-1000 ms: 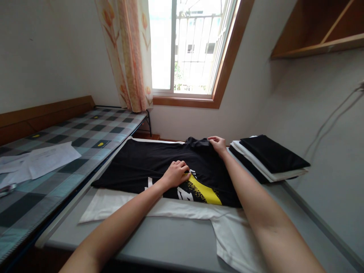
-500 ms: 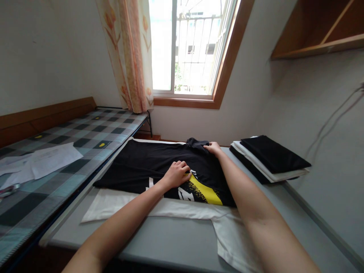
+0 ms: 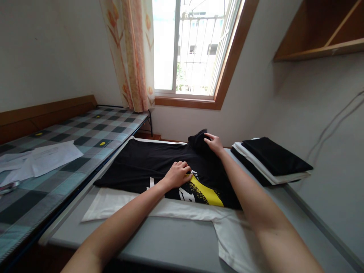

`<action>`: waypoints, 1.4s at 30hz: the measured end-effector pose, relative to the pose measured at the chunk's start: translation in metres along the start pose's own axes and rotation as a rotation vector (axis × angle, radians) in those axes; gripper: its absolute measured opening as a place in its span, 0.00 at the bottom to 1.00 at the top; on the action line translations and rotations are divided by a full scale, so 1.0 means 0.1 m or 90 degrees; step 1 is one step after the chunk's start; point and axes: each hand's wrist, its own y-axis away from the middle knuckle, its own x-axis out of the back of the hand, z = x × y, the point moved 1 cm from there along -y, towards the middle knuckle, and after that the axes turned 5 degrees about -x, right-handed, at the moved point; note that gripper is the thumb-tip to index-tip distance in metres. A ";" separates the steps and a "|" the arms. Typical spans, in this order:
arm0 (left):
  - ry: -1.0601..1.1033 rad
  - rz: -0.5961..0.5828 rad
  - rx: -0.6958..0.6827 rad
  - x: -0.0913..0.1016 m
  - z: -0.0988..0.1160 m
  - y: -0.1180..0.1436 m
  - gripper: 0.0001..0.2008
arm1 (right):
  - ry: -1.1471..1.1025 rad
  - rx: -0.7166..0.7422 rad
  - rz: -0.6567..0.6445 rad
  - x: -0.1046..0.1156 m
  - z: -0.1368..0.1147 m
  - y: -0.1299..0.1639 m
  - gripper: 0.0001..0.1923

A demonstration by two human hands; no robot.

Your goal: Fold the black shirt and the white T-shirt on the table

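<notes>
A black T-shirt with yellow and white print lies spread on a grey board-like surface. My left hand rests on the middle of it, fingers curled and closed on the cloth beside the yellow print. At the far edge, my right hand pinches a raised, bunched part of the black shirt between thumb and fingers. Beneath the black shirt, a white garment shows along the near side, with a sleeve-like part reaching toward me under my right forearm.
A stack of folded black and white clothes sits at the right. Left of the surface is a bed with a checked mattress, papers lying on it. A curtain and window are ahead; a wooden shelf hangs upper right.
My right hand has lifted the far part of the black T-shirt higher, so the cloth now stands up in a peak. My left hand stays in place on the shirt.
</notes>
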 end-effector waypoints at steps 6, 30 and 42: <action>-0.001 -0.007 0.003 0.01 0.00 -0.01 0.11 | 0.061 0.084 -0.407 0.23 -0.31 0.49 0.25; 0.171 0.097 0.463 0.07 -0.51 -0.44 0.26 | 0.290 0.032 -0.189 0.48 0.58 0.69 0.23; 0.300 0.058 0.513 -0.10 -0.90 -1.00 0.16 | 0.184 0.005 0.070 0.48 0.55 0.56 0.14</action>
